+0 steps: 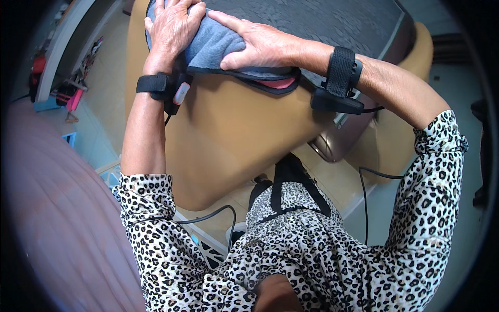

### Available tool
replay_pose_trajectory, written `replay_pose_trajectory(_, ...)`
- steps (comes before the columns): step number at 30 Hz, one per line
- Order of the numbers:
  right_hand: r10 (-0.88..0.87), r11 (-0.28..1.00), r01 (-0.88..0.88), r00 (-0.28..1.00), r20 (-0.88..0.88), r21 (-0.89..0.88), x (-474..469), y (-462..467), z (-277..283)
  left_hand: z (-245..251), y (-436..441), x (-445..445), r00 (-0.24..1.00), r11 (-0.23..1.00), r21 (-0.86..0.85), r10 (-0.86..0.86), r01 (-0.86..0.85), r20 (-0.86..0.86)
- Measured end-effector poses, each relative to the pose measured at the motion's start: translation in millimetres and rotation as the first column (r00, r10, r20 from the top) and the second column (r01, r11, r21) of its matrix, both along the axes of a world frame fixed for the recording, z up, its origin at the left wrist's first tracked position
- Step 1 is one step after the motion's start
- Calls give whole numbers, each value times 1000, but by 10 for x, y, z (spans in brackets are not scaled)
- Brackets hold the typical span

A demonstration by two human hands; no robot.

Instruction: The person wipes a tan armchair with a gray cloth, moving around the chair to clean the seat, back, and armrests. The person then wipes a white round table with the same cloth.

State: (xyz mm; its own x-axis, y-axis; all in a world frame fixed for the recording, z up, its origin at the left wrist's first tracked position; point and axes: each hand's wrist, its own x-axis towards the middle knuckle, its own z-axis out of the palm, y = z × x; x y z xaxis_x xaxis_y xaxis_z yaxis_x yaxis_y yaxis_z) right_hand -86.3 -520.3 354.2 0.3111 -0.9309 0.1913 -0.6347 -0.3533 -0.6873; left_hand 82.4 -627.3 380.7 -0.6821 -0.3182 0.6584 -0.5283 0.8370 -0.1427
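A blue-grey cloth (212, 46) with black edging lies over the corner of a tan, smooth-sided piece of furniture (234, 117) with a dark top (312, 23). At one end of the cloth a pink underside (277, 83) shows where the edge folds over. My left hand (171, 27) presses on the cloth's far left part, its fingertips partly cut off by the picture's upper edge. Resting flat on the cloth, my right hand (257, 45) has its thumb spread away from the fingers. The two hands are close together, the right index fingertip near the left thumb.
Black straps with small devices circle both wrists, and cables (364, 195) trail from them. A pale mauve draped fabric (66, 202) fills the left side. A pink item (75, 99) sits on the floor at the far left. The dark top has a glass-like edge (391, 35).
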Motion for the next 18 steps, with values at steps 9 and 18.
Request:
replay_pose_trajectory(9, -228, 951, 156, 937, -265, -268, -588, 638, -300, -551, 866, -695, 953, 894, 388, 285, -224, -106)
replay_pose_trajectory(18, -158, 875, -2, 944, -288, -484, -580, 395, -195, -1225, 1111, -462, 911, 855, 459, 363, -241, -198)
